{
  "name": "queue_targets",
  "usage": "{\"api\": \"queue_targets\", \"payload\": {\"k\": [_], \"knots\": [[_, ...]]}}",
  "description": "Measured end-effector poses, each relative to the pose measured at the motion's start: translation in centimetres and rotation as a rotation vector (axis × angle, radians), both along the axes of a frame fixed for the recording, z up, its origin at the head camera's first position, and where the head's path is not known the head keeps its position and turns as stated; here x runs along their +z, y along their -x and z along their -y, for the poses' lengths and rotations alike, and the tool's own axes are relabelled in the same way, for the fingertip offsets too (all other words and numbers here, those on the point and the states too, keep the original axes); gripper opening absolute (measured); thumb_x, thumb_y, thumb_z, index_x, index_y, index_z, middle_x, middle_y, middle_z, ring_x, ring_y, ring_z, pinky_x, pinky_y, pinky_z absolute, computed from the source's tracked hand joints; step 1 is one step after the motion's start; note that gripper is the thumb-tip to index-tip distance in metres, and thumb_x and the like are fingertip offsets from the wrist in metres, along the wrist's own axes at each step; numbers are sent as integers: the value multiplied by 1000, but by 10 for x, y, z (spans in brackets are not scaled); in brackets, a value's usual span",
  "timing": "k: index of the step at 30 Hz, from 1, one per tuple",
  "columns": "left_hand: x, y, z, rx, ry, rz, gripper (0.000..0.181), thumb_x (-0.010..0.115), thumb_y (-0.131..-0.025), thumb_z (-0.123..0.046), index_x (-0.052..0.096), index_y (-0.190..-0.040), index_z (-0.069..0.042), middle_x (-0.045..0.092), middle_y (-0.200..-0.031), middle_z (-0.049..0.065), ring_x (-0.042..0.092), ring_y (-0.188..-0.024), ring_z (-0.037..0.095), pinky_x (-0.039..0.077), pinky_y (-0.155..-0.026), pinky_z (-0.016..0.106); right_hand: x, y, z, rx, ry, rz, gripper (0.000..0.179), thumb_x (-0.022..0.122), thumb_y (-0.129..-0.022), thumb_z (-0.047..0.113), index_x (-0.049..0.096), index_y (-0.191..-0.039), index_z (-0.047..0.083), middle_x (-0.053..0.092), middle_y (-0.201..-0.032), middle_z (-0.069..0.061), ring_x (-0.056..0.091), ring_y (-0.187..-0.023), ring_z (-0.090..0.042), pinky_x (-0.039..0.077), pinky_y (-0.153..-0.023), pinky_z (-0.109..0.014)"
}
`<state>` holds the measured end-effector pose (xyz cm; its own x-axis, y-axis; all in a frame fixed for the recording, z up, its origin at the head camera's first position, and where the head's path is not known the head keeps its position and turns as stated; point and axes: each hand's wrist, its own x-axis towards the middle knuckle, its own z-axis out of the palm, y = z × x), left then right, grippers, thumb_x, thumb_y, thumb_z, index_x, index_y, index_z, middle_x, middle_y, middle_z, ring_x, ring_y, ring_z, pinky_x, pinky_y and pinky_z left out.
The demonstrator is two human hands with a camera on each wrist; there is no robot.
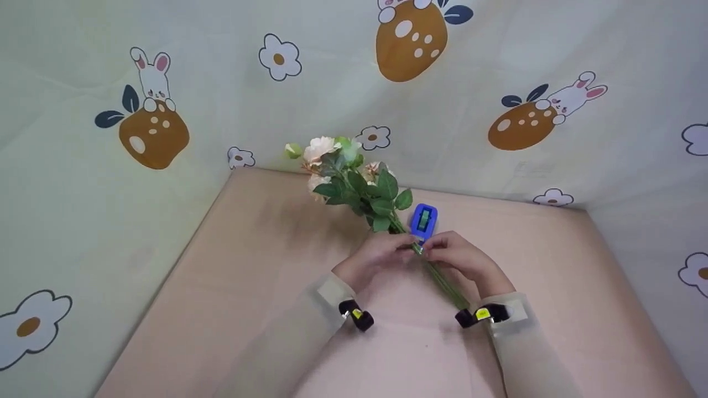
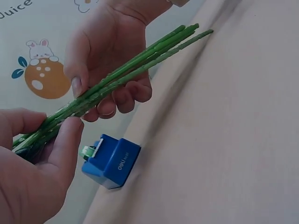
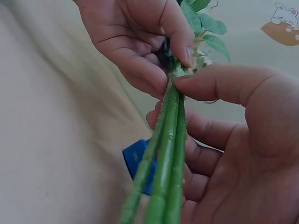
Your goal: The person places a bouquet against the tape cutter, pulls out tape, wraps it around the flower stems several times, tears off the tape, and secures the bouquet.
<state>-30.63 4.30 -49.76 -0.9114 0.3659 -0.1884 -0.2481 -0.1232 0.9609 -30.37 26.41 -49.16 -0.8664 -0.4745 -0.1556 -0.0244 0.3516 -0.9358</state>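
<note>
A bouquet of artificial flowers [image 1: 354, 185], with pale pink blooms and green leaves, slants across the middle of the head view, blooms far and stems near. My left hand [image 1: 373, 254] grips the bundled green stems [image 2: 149, 56] just below the leaves. Close beside it, my right hand [image 1: 467, 260] pinches the same stems between thumb and fingers. A shiny patch, like clear tape, shows on the stems [image 3: 170, 121] where the hands meet; its edges are too small to make out. Just beyond the hands is a blue tape dispenser [image 1: 424, 221] with a green roll inside.
The hands work over a table with a pinkish cover [image 1: 265, 249]. Behind and at the sides hangs a pale cloth [image 1: 326, 99] printed with rabbits, orange fruits and flowers. A black strap mount [image 1: 357, 315] sits on each sleeved wrist.
</note>
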Motion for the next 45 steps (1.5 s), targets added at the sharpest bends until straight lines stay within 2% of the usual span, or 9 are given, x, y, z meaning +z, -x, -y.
{"api": "queue_targets", "payload": {"k": [5, 8, 11, 17, 23, 27, 31, 38, 45], "knots": [[22, -4, 8, -62, 42, -182, 10, 72, -98, -7, 67, -105, -2, 68, -93, 0, 72, -85, 10, 63, -98, 47, 10, -4, 3, 79, 87, 18, 9, 64, -95, 0, 71, -98, -6, 69, -80, 10, 54, -68, -4, 46, -62, -18], [35, -10, 11, -76, 53, -258, 11, 73, -97, -4, 65, -106, -4, 66, -93, -1, 72, -84, 11, 66, -89, 40, 16, -6, 4, 124, 130, 20, 11, 64, -95, -2, 72, -95, 6, 71, -80, 11, 57, -69, -2, 49, -62, -16], [47, -16, 13, -86, 45, -296, 18, 74, -93, 0, 65, -108, -4, 66, -94, 1, 72, -84, 13, 67, -84, 36, 24, -10, 6, 153, 146, -4, 13, 66, -94, -1, 72, -93, 11, 72, -79, 11, 58, -69, 0, 50, -63, -16], [71, -27, 23, -139, 57, -378, 23, 76, -90, 2, 67, -112, -1, 68, -97, 5, 72, -86, 15, 67, -84, 37, 42, -23, 12, 219, 188, -81, 12, 66, -95, -1, 71, -93, 9, 70, -79, 11, 59, -72, -2, 55, -69, -18], [91, -35, 36, -163, 72, -437, 27, 78, -92, -2, 67, -116, -5, 69, -101, 9, 70, -87, 17, 66, -85, 36, 52, -35, 22, 287, 339, -97, 22, 63, -98, -4, 74, -96, 15, 71, -85, 10, 64, -78, -3, 59, -77, -20], [98, -38, 39, -176, 76, -482, 31, 80, -90, -1, 65, -117, -5, 68, -102, 11, 67, -89, 17, 65, -85, 35, 54, -40, 27, 328, 430, -72, 22, 63, -100, -2, 74, -95, 16, 72, -86, 10, 68, -81, -2, 60, -78, -20], [100, -39, 39, -149, 109, -527, 36, 83, -86, -1, 64, -117, -6, 69, -100, 11, 64, -88, 15, 62, -81, 29, 54, -43, 29, 301, 469, -31, 25, 65, -99, -4, 76, -94, 18, 74, -85, 10, 73, -82, -3, 61, -78, -20], [102, -38, 38, -98, 120, -514, 35, 85, -84, -1, 67, -114, -4, 70, -102, 8, 64, -89, 15, 60, -81, 28, 56, -44, 27, 239, 503, -43, 29, 65, -98, -8, 81, -101, 17, 78, -88, 8, 76, -87, -4, 64, -83, -23], [104, -48, 39, 94, 288, -561, 49, 91, -84, -19, 65, -126, -12, 71, -103, 4, 68, -94, 15, 62, -86, 28, 61, -46, 29, 166, 502, -82, 27, 63, -101, -5, 80, -99, 15, 76, -84, 10, 67, -74, -2, 59, -71, -17]]}}
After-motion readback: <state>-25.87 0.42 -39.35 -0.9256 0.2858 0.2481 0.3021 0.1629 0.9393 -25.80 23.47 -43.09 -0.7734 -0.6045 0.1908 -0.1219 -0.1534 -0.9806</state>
